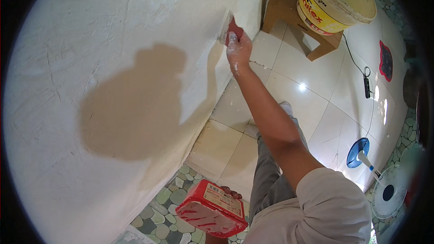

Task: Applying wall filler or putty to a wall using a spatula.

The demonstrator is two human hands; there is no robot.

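My right hand (239, 49), smeared with white, is closed around a putty scraper (233, 27) with a dark red upper part. Its blade is against the white plastered wall (181, 13); part of the tool is hidden by my fingers. Low in the head view, my left hand (232, 193) grips a red plastic tub (199, 194) from its far side, fingertips showing over the labelled face. The tub is tilted, and white paste (208, 219) coats its inside.
A yellow-and-white bucket (337, 4) stands on a brown stool (282, 7) by the wall. A cable with a black power strip (366, 87), a dark red-edged mat (386, 61) and a standing fan (388, 193) are on the right. Tiles (221, 142) and pebbled flooring (178, 196) lie below.
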